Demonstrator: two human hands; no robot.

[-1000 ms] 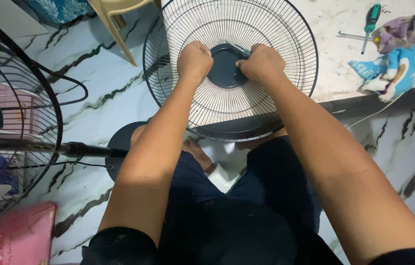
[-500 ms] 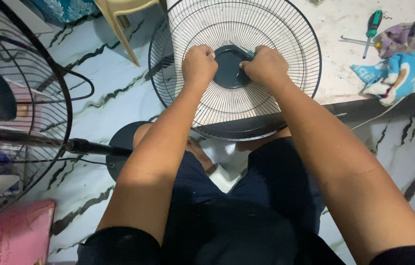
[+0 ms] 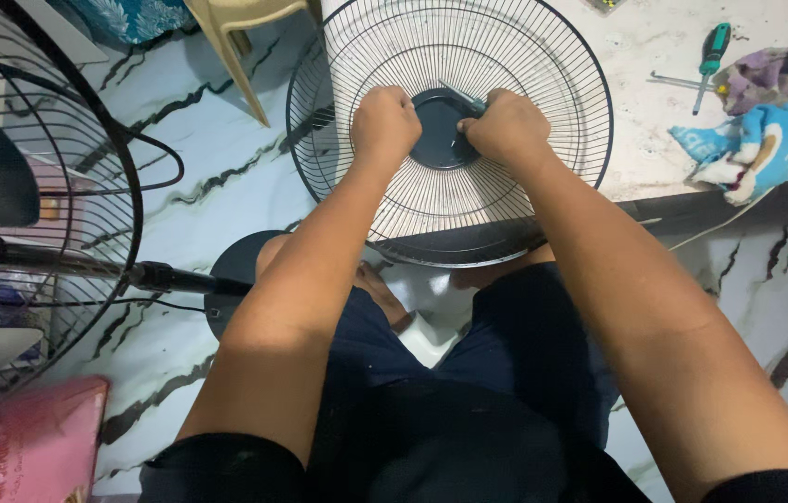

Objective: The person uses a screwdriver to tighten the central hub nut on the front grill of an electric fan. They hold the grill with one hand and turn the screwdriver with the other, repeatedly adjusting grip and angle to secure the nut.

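White marble-veined floor fills the lower view, and closest in sit the person's dark shorts and bare forearms reaching forward. Up front, both fists are at the middle of a black wire fan guard. Left hand is clenched tight on the wires at the left edge of the dark round hub plate, knuckles up. Right hand is curled closed at the hub's right edge, fingertips pinched on a small dark piece there; what exactly it grips cannot be told. The guard is a round dish of thin radial spokes with a heavier outer ring, lying nearly flat with its face up toward the camera, its near edge hanging over the lip of a pale stone worktop. Off to the left lies a standing fan, cage and pole tipped sideways. Farther right on the worktop: a green-handled screwdriver and a crumpled blue and purple cloth.
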